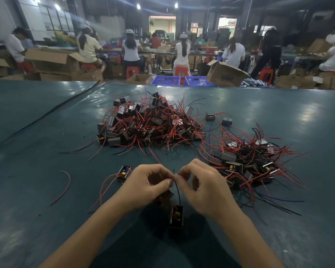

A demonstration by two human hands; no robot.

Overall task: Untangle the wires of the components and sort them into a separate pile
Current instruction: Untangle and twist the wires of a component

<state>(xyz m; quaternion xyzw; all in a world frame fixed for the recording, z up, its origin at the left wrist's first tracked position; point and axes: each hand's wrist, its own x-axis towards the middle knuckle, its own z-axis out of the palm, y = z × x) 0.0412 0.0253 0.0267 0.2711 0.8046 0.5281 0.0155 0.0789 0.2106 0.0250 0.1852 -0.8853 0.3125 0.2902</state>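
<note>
Both our left hand (pixel 145 187) and right hand (pixel 203 188) pinch one black wire (pixel 178 194); yanking could rip it off its component (pixel 176 217).

The counter (pixel 46 171) has a smooth, glossy teal sheet cover. The components (pixel 149 124) show dull grey metal frames; their wires (pixel 259 151) wear smooth plastic insulation. Behind stand matt cardboard boxes (pixel 52 60).

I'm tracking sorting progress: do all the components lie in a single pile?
No, a large pile lies in the middle and a smaller pile lies apart to its right.
</note>
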